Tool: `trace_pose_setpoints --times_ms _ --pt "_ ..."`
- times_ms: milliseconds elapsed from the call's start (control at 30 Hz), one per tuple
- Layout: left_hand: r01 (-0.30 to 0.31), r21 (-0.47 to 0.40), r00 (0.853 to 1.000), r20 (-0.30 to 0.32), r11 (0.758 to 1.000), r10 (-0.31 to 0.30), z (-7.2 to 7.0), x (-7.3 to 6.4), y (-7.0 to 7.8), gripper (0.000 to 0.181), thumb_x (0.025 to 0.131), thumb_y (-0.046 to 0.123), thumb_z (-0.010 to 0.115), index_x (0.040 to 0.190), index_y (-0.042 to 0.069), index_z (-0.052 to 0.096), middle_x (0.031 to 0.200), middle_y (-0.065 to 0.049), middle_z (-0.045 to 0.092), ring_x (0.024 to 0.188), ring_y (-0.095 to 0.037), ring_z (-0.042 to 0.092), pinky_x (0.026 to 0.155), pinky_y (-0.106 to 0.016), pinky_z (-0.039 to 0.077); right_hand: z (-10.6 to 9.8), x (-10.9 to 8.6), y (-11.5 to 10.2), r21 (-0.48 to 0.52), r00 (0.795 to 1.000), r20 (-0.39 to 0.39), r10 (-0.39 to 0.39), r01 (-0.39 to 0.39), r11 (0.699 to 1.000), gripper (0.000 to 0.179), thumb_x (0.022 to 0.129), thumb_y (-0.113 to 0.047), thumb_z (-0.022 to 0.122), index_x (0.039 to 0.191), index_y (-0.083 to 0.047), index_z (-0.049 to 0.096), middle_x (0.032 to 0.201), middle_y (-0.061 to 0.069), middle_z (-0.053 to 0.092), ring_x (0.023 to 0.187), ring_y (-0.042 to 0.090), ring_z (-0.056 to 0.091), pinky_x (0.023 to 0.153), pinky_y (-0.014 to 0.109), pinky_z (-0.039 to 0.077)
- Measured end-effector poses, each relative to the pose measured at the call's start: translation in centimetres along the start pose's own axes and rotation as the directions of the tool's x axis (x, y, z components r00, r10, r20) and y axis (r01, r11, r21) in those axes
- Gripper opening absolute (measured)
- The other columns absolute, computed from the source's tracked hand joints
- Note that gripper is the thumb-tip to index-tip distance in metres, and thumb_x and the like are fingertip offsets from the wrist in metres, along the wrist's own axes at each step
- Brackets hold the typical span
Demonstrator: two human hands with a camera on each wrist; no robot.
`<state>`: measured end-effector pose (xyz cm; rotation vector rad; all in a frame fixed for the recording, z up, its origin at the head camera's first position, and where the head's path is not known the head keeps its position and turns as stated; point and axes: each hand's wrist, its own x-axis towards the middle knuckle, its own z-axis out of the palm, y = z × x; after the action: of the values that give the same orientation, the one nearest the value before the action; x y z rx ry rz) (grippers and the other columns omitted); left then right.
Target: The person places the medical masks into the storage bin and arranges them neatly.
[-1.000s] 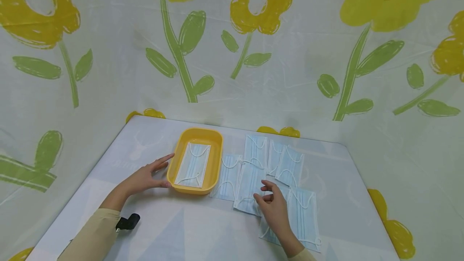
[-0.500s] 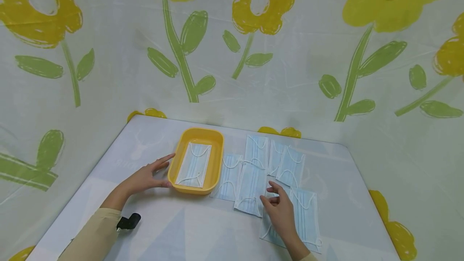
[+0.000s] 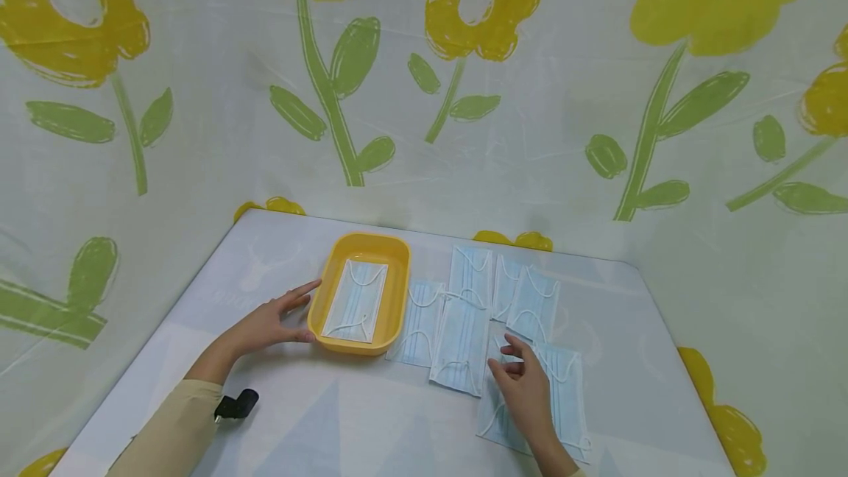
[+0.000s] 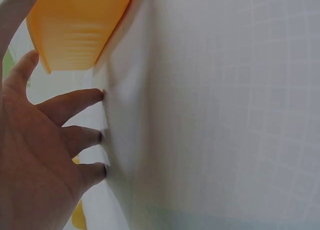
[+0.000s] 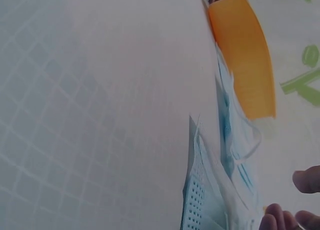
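Observation:
A yellow plastic tray [image 3: 354, 349] stands on the table in the head view, with a blue disposable face mask [image 3: 358, 300] lying flat inside. My left hand [image 3: 267, 324] is beside its left wall, thumb and index fingertip right at the rim. In the left wrist view the other fingers [image 4: 75, 103] are spread, with tips close to the tabletop. My right hand [image 3: 525, 391] hovers over a large mask [image 3: 566, 392] at the near right, fingers loosely bent and holding nothing. In the right wrist view its fingertips show beside the raised edges of the masks [image 5: 202, 190].
Several more masks overlap right of the tray, including a front one [image 3: 459, 348], one partly under it [image 3: 416, 333] and others behind [image 3: 533, 304]. A black device [image 3: 236, 404] is at the left wrist. Flowered cloth [image 3: 517, 146] encloses the table's [image 3: 285, 425] back and sides.
My right hand has drifted a little to the right above the masks, nothing in its fingers. The left hand, tray and masks keep their places.

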<state>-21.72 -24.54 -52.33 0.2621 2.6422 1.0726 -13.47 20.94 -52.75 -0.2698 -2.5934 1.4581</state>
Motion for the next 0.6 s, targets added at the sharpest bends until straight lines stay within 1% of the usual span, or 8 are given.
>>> trace_pose_setpoints --times_ms 200,433,600 --pt "-0.004 0.006 1.0 -0.003 1.0 0.004 0.0 0.0 -0.1 0.108 0.075 0.059 0.084 0.162 0.037 0.023 0.157 -0.022 0.042 0.147 -0.055 0.022 0.105 -0.083 0.022 -0.4 0.1 0.3 -0.003 1.0 -0.014 0.024 -0.024 1.0 0.053 0.091 -0.012 0.076 0.141 -0.007 0.057 0.119 0.01 0.066 0.091 0.017 0.065 0.076 0.015 0.054" --pt "-0.017 0.002 1.0 -0.005 1.0 0.017 0.0 0.0 -0.2 0.107 0.076 0.058 0.084 0.162 0.038 0.024 0.156 -0.022 0.042 0.147 -0.055 0.021 0.105 -0.084 0.021 -0.6 0.0 0.7 -0.016 0.999 -0.013 0.037 -0.037 0.999 0.053 0.092 -0.012 0.076 0.141 -0.006 0.056 0.119 0.012 0.065 0.092 0.017 0.064 0.073 0.016 0.053" --pt "-0.024 0.003 1.0 -0.007 1.0 0.024 0.1 0.0 -0.2 0.106 0.076 0.058 0.084 0.162 0.038 0.024 0.156 -0.022 0.043 0.147 -0.056 0.022 0.105 -0.084 0.021 -0.6 0.0 1.1 -0.078 0.998 -0.048 0.027 -0.031 0.996 0.053 0.092 -0.012 0.075 0.14 -0.007 0.056 0.12 0.01 0.065 0.095 0.018 0.063 0.075 0.019 0.053"
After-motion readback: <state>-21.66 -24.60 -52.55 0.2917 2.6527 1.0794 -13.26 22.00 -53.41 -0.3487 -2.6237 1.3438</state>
